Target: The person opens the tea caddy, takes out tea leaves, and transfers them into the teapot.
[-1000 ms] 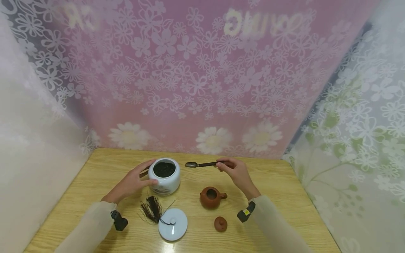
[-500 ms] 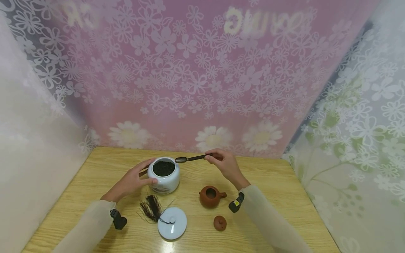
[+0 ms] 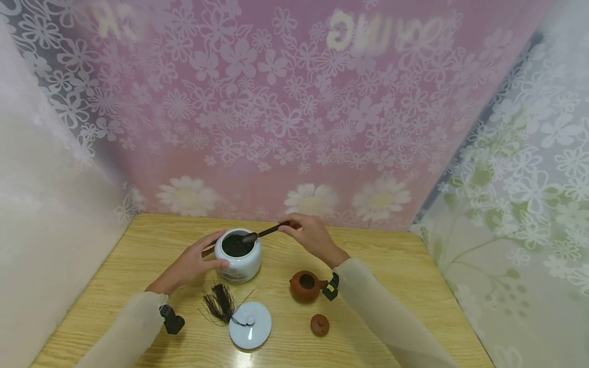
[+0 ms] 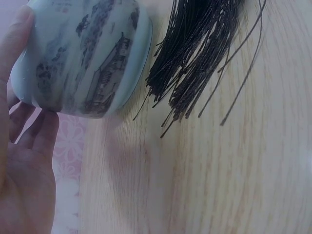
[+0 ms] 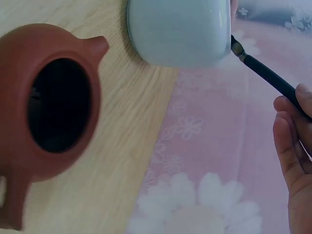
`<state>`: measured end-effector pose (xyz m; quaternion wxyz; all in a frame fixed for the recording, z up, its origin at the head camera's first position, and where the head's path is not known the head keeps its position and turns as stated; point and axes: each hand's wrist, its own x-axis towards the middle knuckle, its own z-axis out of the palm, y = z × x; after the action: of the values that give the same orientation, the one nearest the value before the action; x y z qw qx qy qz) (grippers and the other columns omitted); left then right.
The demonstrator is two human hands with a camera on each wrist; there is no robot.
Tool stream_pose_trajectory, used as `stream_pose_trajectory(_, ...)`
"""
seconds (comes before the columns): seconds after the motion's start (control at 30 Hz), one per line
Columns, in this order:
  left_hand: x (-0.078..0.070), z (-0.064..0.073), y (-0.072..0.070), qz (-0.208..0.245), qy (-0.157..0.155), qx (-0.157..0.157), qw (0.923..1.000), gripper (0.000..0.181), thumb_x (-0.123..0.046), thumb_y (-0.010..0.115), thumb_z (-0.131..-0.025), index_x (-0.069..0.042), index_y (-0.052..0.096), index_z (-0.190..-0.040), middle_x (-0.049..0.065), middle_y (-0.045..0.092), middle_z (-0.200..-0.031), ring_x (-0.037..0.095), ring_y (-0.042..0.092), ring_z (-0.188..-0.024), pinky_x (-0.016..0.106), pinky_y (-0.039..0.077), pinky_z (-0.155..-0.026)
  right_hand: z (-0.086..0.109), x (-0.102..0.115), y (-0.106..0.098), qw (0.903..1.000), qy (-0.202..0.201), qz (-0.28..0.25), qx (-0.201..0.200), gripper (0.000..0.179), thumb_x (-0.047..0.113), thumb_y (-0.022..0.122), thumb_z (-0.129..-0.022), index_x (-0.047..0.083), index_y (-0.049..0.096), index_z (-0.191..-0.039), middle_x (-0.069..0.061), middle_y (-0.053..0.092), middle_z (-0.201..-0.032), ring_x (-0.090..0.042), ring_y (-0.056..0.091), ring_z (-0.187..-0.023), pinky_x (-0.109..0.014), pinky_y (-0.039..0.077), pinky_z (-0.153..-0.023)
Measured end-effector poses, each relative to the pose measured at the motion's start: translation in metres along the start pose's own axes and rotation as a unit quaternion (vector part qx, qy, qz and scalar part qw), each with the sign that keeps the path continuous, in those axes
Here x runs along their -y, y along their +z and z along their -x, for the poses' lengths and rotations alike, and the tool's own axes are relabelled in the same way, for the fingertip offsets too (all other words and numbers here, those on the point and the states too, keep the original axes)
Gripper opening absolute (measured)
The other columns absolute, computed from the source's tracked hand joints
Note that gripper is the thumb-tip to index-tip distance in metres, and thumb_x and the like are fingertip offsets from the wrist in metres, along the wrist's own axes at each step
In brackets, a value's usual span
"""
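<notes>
My left hand grips the side of a white porcelain tea jar, thumb on the near side and fingers on the far side. Dark tea leaves fill much of the open jar. In the left wrist view a painted landscape with a building decorates the jar. Pinched in my right hand is the dark handle of a tea scoop, slanting down leftward. Its bowl lies inside the jar mouth, over the tea. The right wrist view shows the scoop handle between thumb and fingers.
A brown clay teapot stands lidless right of the jar, below my right forearm. Its small lid lies nearer me. The white jar lid rests in front of the jar, its dark tassel spread leftward. Patterned curtains surround the wooden table.
My right hand has moved left with the tea scoop, bringing its bowl from beside the jar, over the rim and into the mouth. My left hand and the jar stay put.
</notes>
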<state>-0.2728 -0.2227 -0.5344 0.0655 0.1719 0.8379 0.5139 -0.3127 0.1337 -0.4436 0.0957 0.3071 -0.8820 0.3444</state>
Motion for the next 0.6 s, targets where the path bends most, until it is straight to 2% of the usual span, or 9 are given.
stream_pose_trajectory(0.17, 0.002, 0.0, 0.0, -0.005, 0.003, -0.001, 1.0, 0.098, -0.041, 0.086, -0.095, -0.02, 0.031, -0.174, 0.018, 0.027, -0.18, 0.049, 0.033, -0.162, 0.064, 0.04, -0.127, -0.013, 0.016, 0.001, 0.9972, -0.028, 0.046, 0.051, 0.019, 0.023, 0.077, -0.104, 0.017, 0.082, -0.121, 0.003, 0.081, -0.1, -0.009, 0.073, -0.086, -0.027, 0.062, -0.075)
stream_pose_trajectory(0.27, 0.003, 0.0, 0.001, -0.01, 0.003, -0.002, 0.9999, 0.099, -0.041, 0.086, -0.095, -0.018, 0.031, -0.174, 0.018, 0.027, -0.179, 0.048, 0.033, -0.162, 0.063, 0.04, -0.126, -0.02, 0.024, 0.003, 0.9923, -0.054, 0.08, 0.079, 0.02, 0.026, 0.077, -0.104, 0.014, 0.082, -0.119, 0.003, 0.08, -0.098, -0.008, 0.071, -0.085, -0.025, 0.061, -0.077)
stream_pose_trajectory(0.37, 0.003, 0.0, 0.001, -0.009, 0.0, -0.003, 1.0, 0.1, -0.041, 0.086, -0.095, -0.015, 0.03, -0.174, 0.019, 0.027, -0.179, 0.049, 0.033, -0.162, 0.063, 0.04, -0.126, -0.025, 0.029, 0.008, 0.9863, -0.073, 0.107, 0.103, 0.02, 0.025, 0.076, -0.104, 0.013, 0.082, -0.119, 0.002, 0.081, -0.103, -0.008, 0.071, -0.086, -0.023, 0.061, -0.076)
stream_pose_trajectory(0.6, 0.001, 0.001, 0.001, -0.002, -0.004, -0.002, 1.0, 0.1, -0.042, 0.086, -0.095, -0.018, 0.031, -0.174, 0.018, 0.027, -0.18, 0.048, 0.033, -0.162, 0.063, 0.04, -0.126, -0.031, 0.035, 0.018, 0.9779, -0.093, 0.102, 0.157, 0.016, 0.018, 0.074, -0.106, 0.011, 0.082, -0.118, -0.001, 0.082, -0.11, -0.01, 0.074, -0.091, -0.022, 0.061, -0.078)
